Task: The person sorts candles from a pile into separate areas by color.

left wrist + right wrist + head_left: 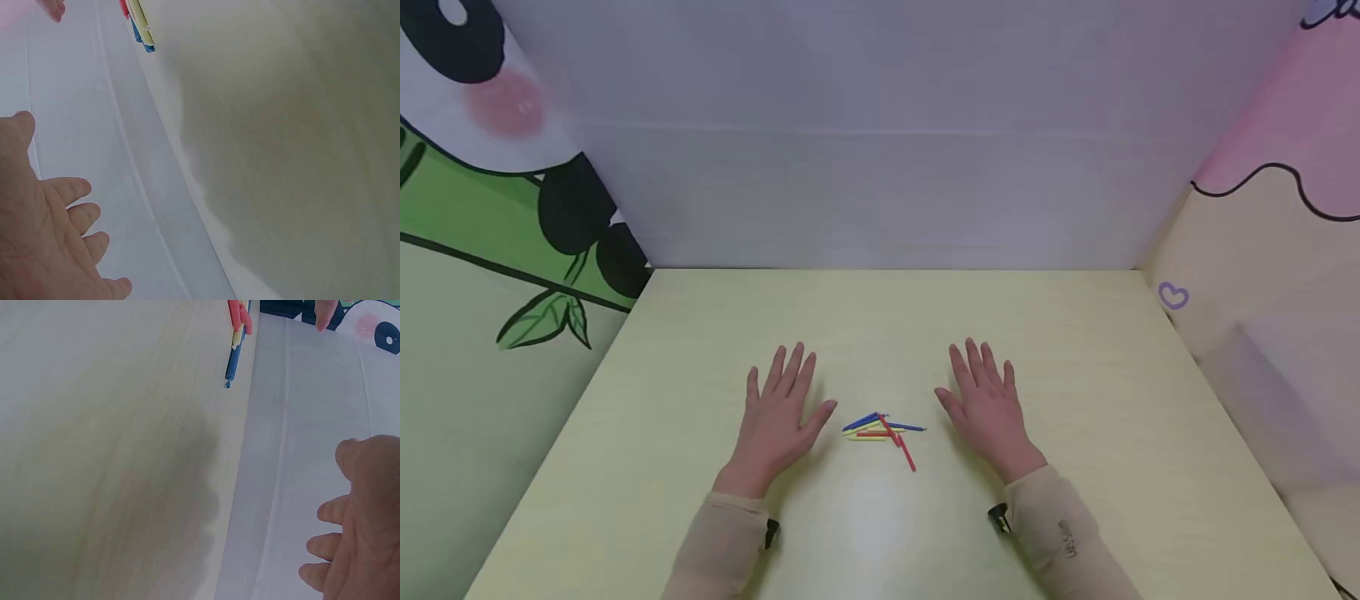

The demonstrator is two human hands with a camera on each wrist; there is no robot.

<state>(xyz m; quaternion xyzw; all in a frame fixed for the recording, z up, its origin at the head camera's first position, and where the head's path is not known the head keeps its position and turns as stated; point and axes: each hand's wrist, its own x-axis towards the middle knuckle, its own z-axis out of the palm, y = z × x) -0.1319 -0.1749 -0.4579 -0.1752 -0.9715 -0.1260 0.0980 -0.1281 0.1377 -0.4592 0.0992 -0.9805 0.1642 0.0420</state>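
Fingers (792, 368) spread on our left hand (772, 427) and right hand (992, 419), both empty | stick pile (874, 433) between | we'd best pinch the red stick (907, 454) at its 4 o'clock first

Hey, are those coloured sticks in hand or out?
Out: the coloured sticks lie on the table, apart from the left hand and right hand.

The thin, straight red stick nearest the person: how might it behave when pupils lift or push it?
The red stick is probably light, being so slim. It looks stiff, lying straight. Pushed into the loose pile of thin blue, yellow and red sticks, it would likely shift several, since they overlap.
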